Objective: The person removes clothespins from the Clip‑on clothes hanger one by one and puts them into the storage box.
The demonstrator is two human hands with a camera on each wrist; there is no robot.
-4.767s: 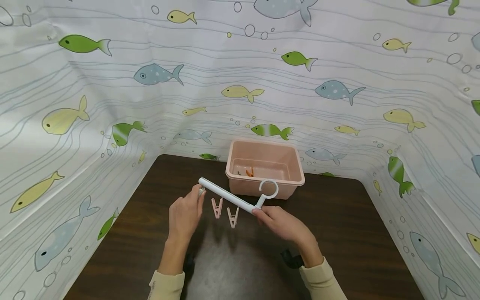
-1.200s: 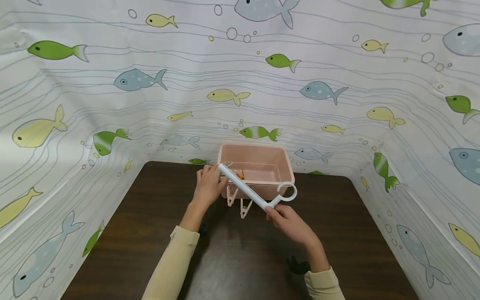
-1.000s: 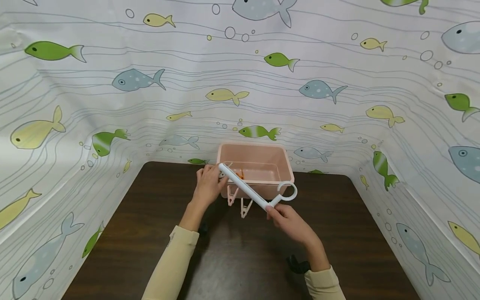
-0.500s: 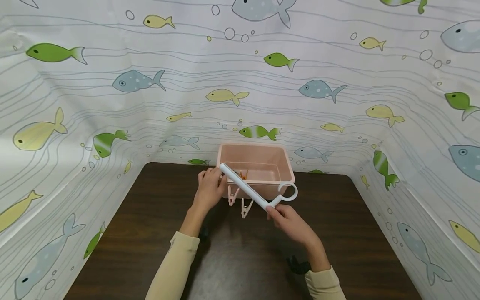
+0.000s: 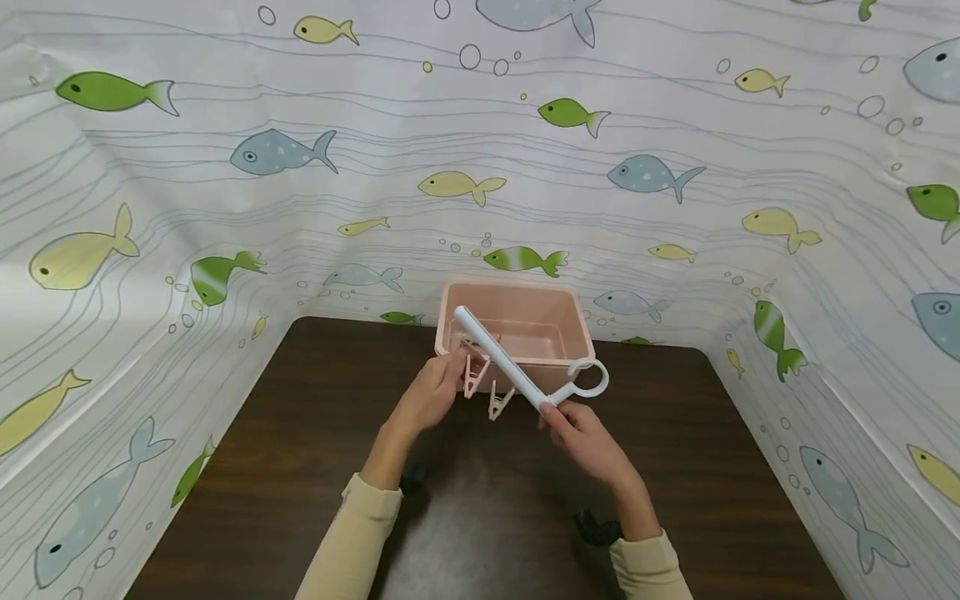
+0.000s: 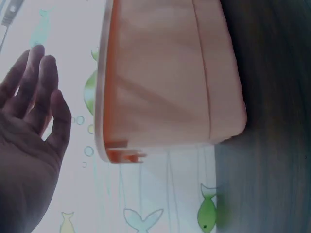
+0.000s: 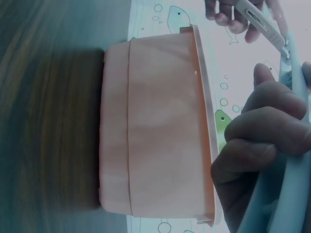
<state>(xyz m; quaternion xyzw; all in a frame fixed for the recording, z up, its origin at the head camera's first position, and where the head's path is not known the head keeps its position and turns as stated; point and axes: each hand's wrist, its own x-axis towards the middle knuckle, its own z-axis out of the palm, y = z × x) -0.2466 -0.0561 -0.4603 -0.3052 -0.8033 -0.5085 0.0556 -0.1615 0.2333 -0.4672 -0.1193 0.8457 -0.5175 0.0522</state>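
My right hand grips a pale blue clip hanger by the end beside its round hook. The bar slants up to the left, its far end overlapping the bin in the head view. A pink clothespin and an off-white clothespin hang below the bar. My left hand is just left of the pink clothespin. In the left wrist view that left hand has its fingers extended, with nothing seen between them. The right wrist view shows the right fingers curled round the hanger.
A pink plastic bin stands at the back of the dark wooden table, with a small orange item visible inside. A fish-patterned sheet encloses the back and sides. Dark objects sit by both wrists.
My left hand has come off the bar's far end and dropped lower, beside the pink clothespin. Over the longer span, the hanger has moved forward and right, its far end rising.
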